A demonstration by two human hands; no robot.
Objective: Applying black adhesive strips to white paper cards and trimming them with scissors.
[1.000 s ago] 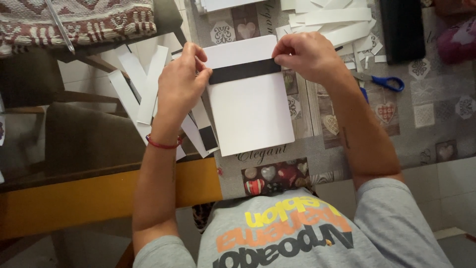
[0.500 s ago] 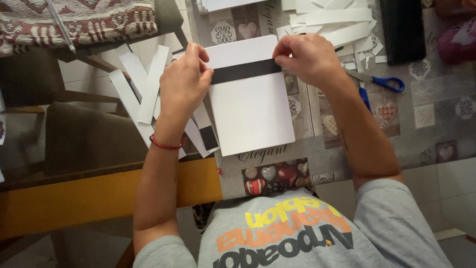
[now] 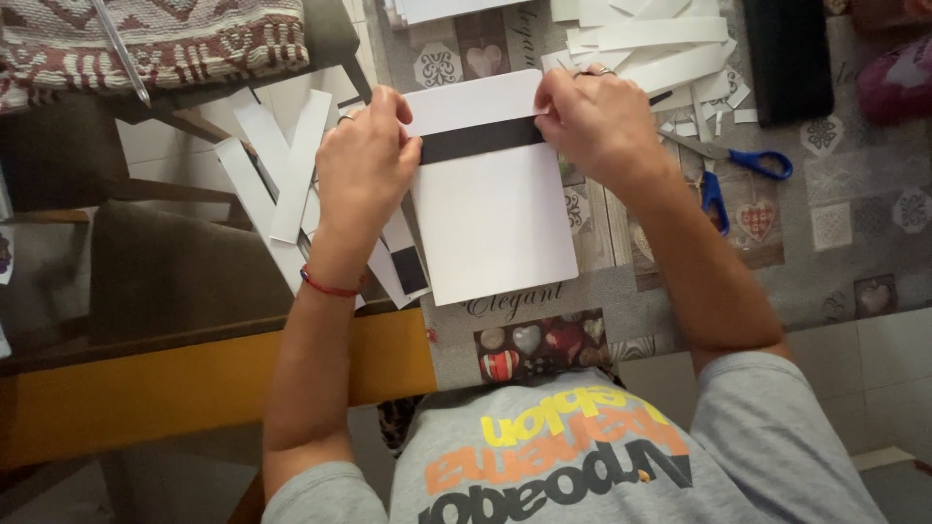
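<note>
Count, head view. You have two hands in frame: left hand [image 3: 364,160] and right hand [image 3: 594,121], both centre top. One white rounded-corner sheet of card [image 3: 495,223] at centre, with one black paper strip [image 3: 481,141] across it. One pair of blue-handled scissors [image 3: 738,170], right of centre. One flat black rectangular object [image 3: 788,58], upper right. One red thread bracelet [image 3: 328,287] on your left wrist. One silver ring [image 3: 602,71] on your right hand. Loose white paper strips: at least three long ones [image 3: 301,165] left of your left hand; a heap [image 3: 650,44] at top centre, pieces overlapping, exact number not countable. One patterned woven cloth [image 3: 155,44], upper left.
</note>
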